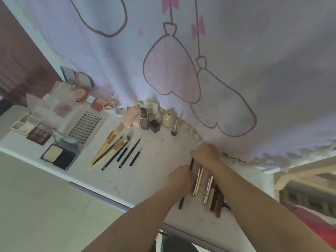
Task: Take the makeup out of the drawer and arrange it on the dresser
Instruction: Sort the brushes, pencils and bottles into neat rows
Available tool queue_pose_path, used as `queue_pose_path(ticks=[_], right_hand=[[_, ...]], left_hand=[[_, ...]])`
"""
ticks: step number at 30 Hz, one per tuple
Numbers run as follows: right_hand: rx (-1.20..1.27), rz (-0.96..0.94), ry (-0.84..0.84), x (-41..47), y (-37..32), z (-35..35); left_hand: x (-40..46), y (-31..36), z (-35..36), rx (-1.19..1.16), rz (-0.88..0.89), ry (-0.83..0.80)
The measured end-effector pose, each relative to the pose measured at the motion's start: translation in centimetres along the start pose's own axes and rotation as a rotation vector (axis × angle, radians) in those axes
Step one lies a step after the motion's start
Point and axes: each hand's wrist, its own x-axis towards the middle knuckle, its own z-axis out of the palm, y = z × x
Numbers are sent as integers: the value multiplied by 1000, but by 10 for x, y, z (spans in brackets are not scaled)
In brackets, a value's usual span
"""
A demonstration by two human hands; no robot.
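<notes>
On the white dresser top (149,171) a row of slim makeup sticks (209,188) lies side by side: gold, silver, pink and dark red. My left hand (180,177) curls over a black pencil (181,202) at the row's left edge. My right hand (205,153) rests on the sticks' far ends, its fingers bent downward and hidden from view. To the left lie several brushes and black pencils (116,151) in a fan. Bottles and a pink tube (145,117) stand at the back.
Palettes and compacts (58,155), a lash tray (85,128) and small pots fill the left part of the dresser. A curtain with pink drawings (172,70) hangs behind. A lavender strip (100,195) runs along the front edge. A wooden frame (300,175) stands at the right.
</notes>
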Motion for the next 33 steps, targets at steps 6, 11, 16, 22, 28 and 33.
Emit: queue_pose_path(ticks=[6,11,16,22,28,33], right_hand=[[253,-76,-123,-10,-31,-16],[596,128,-148,-17,-50,-13],[1081,326,-55,-14,-56,-9],[1082,261,-80,-30,-51,-9],[727,243,-40,-47,-91,55],[110,110,59,-50,-114,85]], left_hand=[[-18,-27,-45,-143,160,-3],[-20,-33,-96,-79,177,-147],[-36,-63,-143,-53,171,-501],[-27,-115,-138,-12,76,-226],[15,-119,-123,244,21,-32],[35,-123,-122,589,119,61]])
